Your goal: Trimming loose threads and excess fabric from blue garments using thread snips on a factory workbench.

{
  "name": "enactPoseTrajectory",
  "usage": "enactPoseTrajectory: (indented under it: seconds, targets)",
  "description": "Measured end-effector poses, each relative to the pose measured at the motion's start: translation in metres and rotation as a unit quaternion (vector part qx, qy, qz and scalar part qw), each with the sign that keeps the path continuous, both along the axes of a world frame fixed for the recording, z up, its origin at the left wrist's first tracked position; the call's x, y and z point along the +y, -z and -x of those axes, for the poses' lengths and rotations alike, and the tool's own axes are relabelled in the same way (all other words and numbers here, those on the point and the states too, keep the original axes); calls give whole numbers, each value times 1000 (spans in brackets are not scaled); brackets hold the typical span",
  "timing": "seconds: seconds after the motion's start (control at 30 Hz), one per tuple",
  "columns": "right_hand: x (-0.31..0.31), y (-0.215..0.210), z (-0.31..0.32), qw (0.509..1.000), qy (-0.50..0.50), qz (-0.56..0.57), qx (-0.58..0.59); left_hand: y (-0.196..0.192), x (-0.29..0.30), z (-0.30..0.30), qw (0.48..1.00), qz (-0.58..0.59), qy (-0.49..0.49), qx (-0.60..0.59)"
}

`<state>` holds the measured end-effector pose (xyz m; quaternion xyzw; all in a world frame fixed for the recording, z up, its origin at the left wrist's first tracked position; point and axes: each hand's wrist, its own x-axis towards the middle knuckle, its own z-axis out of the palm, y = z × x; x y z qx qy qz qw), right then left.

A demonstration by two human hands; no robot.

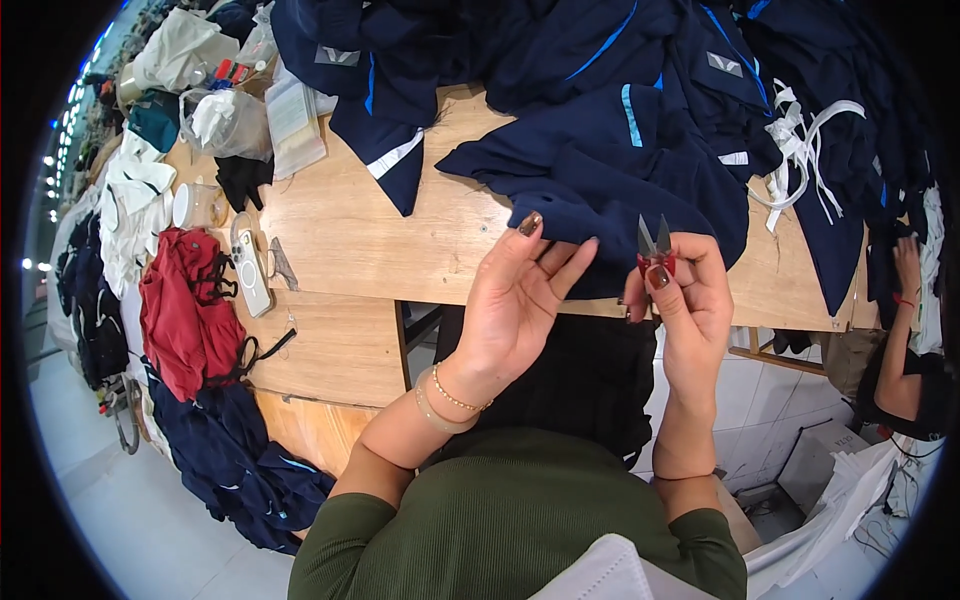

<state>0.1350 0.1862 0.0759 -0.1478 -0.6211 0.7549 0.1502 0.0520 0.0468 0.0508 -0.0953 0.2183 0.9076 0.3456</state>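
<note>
My right hand (695, 305) is closed around a pair of thread snips (657, 252) with red handles. Their two pointed blades stick up from my fingers and stand apart. My left hand (515, 310) is turned palm up, thumb and fingers apart, at the near edge of a navy garment (600, 190). Its fingertips overlap the cloth, and no grip on it shows. The garment lies bunched across the table's front edge, with a light blue strip on it. Part of it is behind both hands.
More navy garments (390, 50) cover the far side of the wooden table (350, 230). White cords (800, 150) lie at the right. At the left are a phone (250, 272), a red cloth bag (190, 310) and a clear jar (200, 205). Another person's arm (905, 310) shows far right.
</note>
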Motion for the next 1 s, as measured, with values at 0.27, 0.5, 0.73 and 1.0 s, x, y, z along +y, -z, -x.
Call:
enactPoseTrajectory:
  seconds: [0.27, 0.5, 0.73, 1.0]
  targets:
    - [6, 8, -5, 999, 46, 23, 15, 4, 22, -1, 997, -36, 51, -47]
    - [22, 20, -12, 988, 129, -83, 24, 11, 25, -2, 993, -55, 69, -73]
    - [20, 23, -14, 977, 171, -131, 2, 6, 26, -2, 997, -56, 35, -44]
    - [16, 25, -11, 888, 175, -417, 84, 9, 19, -6, 997, -57, 21, 49]
